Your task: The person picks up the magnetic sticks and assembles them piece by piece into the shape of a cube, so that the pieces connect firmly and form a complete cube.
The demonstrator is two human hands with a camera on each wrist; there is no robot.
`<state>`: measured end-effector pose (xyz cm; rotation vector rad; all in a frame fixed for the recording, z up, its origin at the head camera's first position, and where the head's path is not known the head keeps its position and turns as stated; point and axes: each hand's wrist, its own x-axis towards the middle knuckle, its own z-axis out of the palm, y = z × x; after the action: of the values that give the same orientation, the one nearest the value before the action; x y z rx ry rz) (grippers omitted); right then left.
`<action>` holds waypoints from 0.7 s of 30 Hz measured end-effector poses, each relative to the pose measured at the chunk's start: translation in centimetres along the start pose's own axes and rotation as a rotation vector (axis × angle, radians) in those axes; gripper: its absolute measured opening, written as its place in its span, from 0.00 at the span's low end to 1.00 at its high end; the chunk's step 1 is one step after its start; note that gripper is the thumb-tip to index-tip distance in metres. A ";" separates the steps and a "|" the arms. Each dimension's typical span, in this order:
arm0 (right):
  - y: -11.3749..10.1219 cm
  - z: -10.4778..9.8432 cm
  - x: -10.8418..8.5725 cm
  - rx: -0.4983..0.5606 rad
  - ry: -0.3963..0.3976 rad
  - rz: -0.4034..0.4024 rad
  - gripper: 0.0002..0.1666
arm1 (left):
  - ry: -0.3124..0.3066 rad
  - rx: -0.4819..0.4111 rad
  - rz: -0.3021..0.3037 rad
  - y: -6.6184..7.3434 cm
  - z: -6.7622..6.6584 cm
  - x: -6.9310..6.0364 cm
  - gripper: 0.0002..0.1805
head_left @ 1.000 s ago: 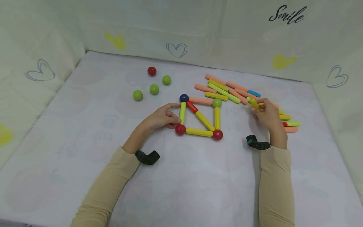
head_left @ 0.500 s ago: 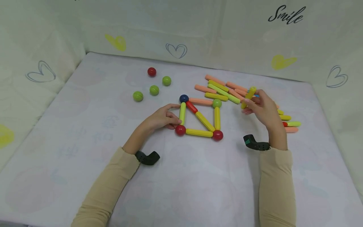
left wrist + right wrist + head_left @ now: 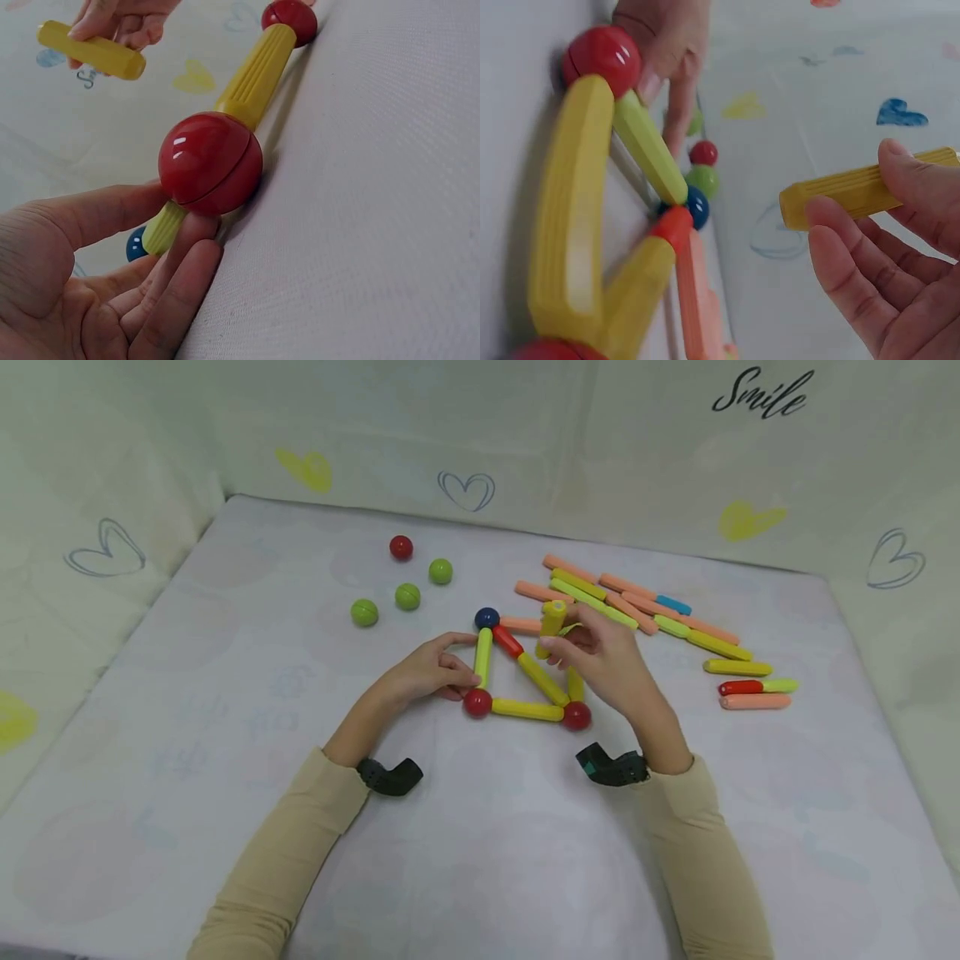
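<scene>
Yellow stick (image 3: 552, 620) pinched in the right hand (image 3: 603, 656), up above the frame (image 3: 527, 712)!
I've got thumb on one side, fingers on the other, grasping it round the middle, both ends poking clear in my left wrist view. From the head it stands tilted over the frame's far side, apart from it, the hand hiding the far right corner. Over to the left hand (image 3: 427, 670): fingertips against the lime stick (image 3: 483, 657) by the near left red ball (image 3: 477, 702), though I can't tell whether they pinch or only touch. Loose sticks (image 3: 718, 645) lie far right, loose balls (image 3: 407, 597) far left.
</scene>
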<state>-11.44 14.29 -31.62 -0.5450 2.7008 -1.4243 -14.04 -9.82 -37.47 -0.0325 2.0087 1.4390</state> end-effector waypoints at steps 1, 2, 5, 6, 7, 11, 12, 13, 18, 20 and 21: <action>-0.3 0.6 0.0 0.006 -0.022 -0.008 0.17 | -0.001 -0.001 0.002 0.0 0.0 0.0 0.36; -0.5 1.1 0.1 0.013 -0.042 -0.015 0.17 | -0.002 -0.003 0.004 0.1 -0.1 0.0 0.36; -0.9 2.8 0.0 0.054 -0.089 -0.043 0.18 | -0.014 -0.012 0.014 0.0 -0.1 -0.1 0.36; -1.0 3.3 0.0 0.073 -0.101 -0.058 0.18 | -0.018 -0.015 0.019 0.0 -0.2 -0.1 0.35; -1.0 3.8 0.0 0.093 -0.111 -0.073 0.17 | -0.021 -0.019 0.024 -0.1 -0.2 -0.1 0.35; -1.0 5.3 0.0 0.116 -0.129 -0.106 0.16 | -0.033 -0.029 0.039 -0.2 -0.3 -0.2 0.34; -0.9 5.6 0.0 0.104 -0.131 -0.111 0.16 | -0.033 -0.030 0.039 -0.2 -0.3 -0.2 0.33; -0.9 5.9 0.0 0.093 -0.131 -0.113 0.16 | -0.033 -0.033 0.037 -0.2 -0.3 -0.2 0.33; -0.6 6.6 0.0 0.077 -0.137 -0.115 0.17 | -0.035 -0.037 0.049 -0.2 -0.4 -0.1 0.33; -0.6 6.8 0.0 0.089 -0.144 -0.116 0.17 | -0.040 -0.036 0.056 -0.3 -0.4 -0.1 0.33; -0.5 6.8 0.0 0.095 -0.148 -0.117 0.17 | -0.040 -0.038 0.054 -0.2 -0.4 -0.1 0.33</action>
<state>-9.94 8.61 -35.15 -0.7794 2.5110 -1.4656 -14.06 -10.31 -37.53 0.0339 1.9636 1.5001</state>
